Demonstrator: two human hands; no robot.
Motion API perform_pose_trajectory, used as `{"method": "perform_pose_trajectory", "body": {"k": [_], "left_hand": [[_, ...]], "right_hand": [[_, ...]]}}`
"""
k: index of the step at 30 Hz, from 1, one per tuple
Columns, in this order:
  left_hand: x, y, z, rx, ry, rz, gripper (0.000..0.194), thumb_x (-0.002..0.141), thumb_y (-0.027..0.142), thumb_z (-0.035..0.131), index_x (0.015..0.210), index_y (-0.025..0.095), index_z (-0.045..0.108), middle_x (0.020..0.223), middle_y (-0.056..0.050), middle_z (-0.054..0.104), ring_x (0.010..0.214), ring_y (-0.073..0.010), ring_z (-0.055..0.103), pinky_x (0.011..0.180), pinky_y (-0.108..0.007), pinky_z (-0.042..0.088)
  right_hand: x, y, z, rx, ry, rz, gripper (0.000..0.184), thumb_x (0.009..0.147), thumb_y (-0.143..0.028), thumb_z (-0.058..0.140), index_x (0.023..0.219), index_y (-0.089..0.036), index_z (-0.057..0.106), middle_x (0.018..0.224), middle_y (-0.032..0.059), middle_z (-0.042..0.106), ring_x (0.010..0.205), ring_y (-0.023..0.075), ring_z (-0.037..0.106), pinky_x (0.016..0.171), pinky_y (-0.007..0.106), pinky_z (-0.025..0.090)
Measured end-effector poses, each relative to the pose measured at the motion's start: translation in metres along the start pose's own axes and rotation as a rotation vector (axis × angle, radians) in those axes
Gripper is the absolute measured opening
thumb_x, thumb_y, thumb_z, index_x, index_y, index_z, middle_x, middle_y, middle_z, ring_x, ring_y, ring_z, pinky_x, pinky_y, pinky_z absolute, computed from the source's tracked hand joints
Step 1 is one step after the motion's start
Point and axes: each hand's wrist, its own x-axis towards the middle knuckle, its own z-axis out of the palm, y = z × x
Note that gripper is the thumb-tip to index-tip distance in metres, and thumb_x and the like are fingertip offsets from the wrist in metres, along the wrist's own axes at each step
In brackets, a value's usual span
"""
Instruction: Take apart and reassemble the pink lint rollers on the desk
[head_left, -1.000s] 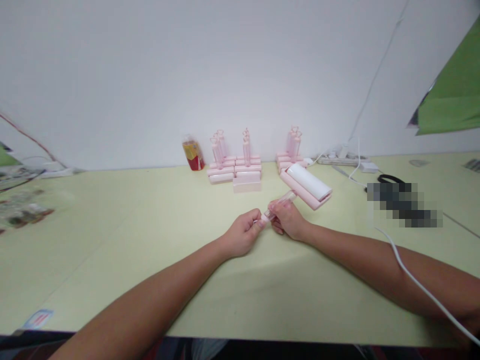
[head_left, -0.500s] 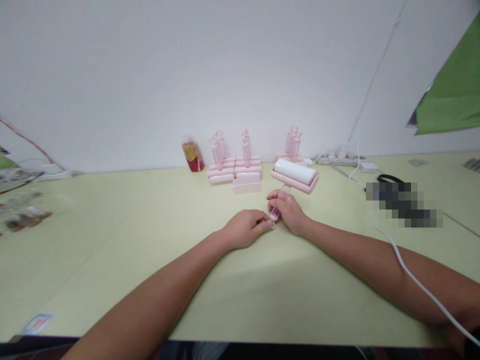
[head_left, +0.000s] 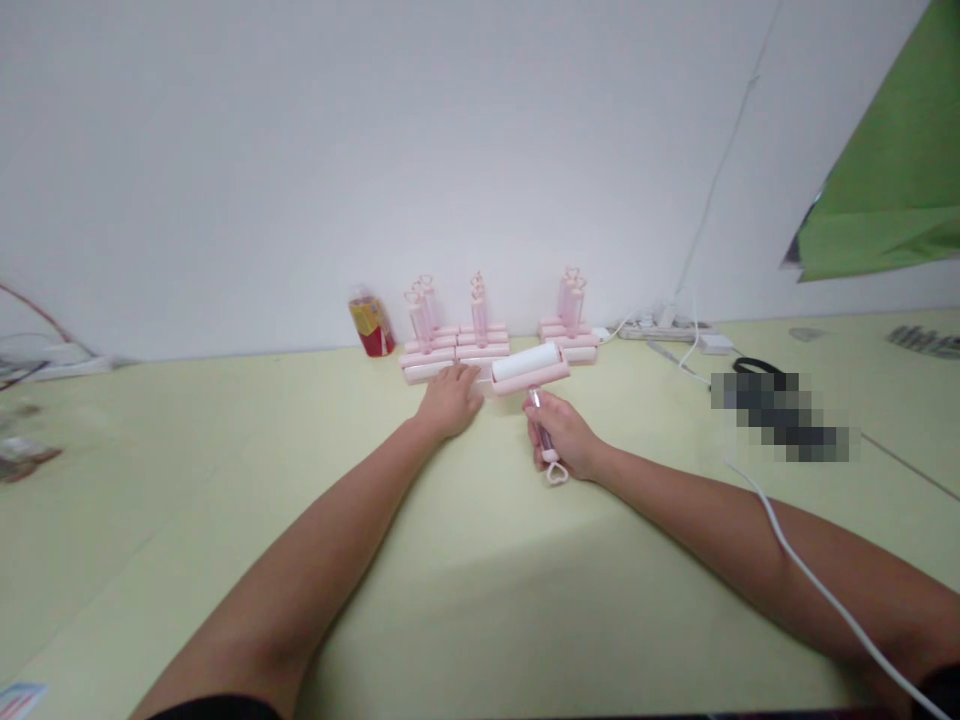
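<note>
My right hand (head_left: 564, 435) is wrapped round the handle of a pink lint roller (head_left: 531, 378), holding it tilted above the table. Its white roll faces up, and a heart-shaped loop (head_left: 556, 473) hangs from the handle's end beside my palm. My left hand (head_left: 448, 402) lies palm down at a clear plastic cover (head_left: 485, 380), fingers and thumb at its left end. That cover is partly hidden by my fingers and by the roller head. Right behind my left hand stand several more pink lint rollers (head_left: 480, 325) with handles upright.
Further upright lint rollers (head_left: 574, 325) stand by the wall at right. A red and yellow bottle (head_left: 371, 325) is left of the rows. A power strip (head_left: 667, 330), a dark blurred object (head_left: 780, 410) and a white cable (head_left: 795, 560) crossing over my right arm lie to the right.
My left hand has left the roller's loop and moved forward and left to the clear cover. The held lint roller has shifted left and turned, its heart loop now hanging free.
</note>
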Motion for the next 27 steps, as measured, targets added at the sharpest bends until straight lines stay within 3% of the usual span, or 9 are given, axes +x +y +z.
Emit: {"method": "perform_pose_trajectory", "body": {"k": [8,11,15,18,23,27], "left_hand": [[-0.03,-0.016,-0.011,-0.115,0.009,-0.081,0.057,0.081,0.032,0.06,0.136,0.018,0.05,0.131,-0.014,0.055,0.121,-0.0343,0.046,0.106,-0.053,0.034],[-0.041,-0.017,-0.021,-0.21,0.04,-0.157,0.052,0.088,0.039,0.052,0.136,0.018,0.048,0.128,-0.013,0.058,0.113,-0.0301,0.054,0.097,-0.049,0.044],[-0.048,-0.006,-0.034,-0.813,0.063,-0.354,0.053,0.089,0.049,0.051,0.134,0.02,0.05,0.12,-0.01,0.061,0.093,-0.022,0.061,0.071,-0.034,0.054],[-0.05,0.007,-0.04,-1.138,0.023,-0.362,0.055,0.085,0.052,0.059,0.129,0.02,0.055,0.112,-0.009,0.063,0.086,-0.0176,0.061,0.067,-0.028,0.053],[-0.051,0.02,-0.042,-1.193,-0.013,-0.316,0.056,0.082,0.052,0.065,0.125,0.018,0.06,0.095,-0.006,0.066,0.073,-0.0135,0.059,0.064,-0.025,0.051],[-0.051,0.022,-0.043,-1.169,0.006,-0.292,0.056,0.082,0.05,0.066,0.126,0.016,0.06,0.097,-0.006,0.066,0.072,-0.0128,0.057,0.063,-0.024,0.048]], "right_hand": [[0.001,-0.002,-0.002,-0.036,-0.105,0.067,0.036,0.083,-0.053,0.057,0.091,-0.017,0.059,0.051,-0.0054,0.056,0.03,0.0098,0.047,0.03,0.02,0.039],[0.001,-0.003,-0.003,-0.076,-0.153,0.082,0.037,0.082,-0.053,0.059,0.087,-0.017,0.06,0.049,-0.0047,0.057,0.031,0.0101,0.047,0.03,0.02,0.037],[0.001,-0.004,-0.006,-0.126,-0.209,0.086,0.038,0.081,-0.053,0.061,0.085,-0.015,0.062,0.045,-0.0035,0.057,0.031,0.009,0.045,0.031,0.018,0.03],[0.002,-0.006,-0.008,-0.153,-0.246,0.099,0.039,0.081,-0.053,0.061,0.085,-0.014,0.064,0.045,-0.0026,0.058,0.032,0.009,0.046,0.032,0.017,0.029],[0.0,-0.009,-0.01,-0.218,-0.267,0.131,0.037,0.08,-0.052,0.062,0.086,-0.015,0.064,0.046,-0.0029,0.058,0.032,0.0097,0.046,0.032,0.018,0.031],[-0.001,-0.011,-0.008,-0.258,-0.26,0.12,0.035,0.08,-0.049,0.061,0.085,-0.015,0.064,0.045,-0.003,0.058,0.033,0.0092,0.047,0.033,0.017,0.029]]}}
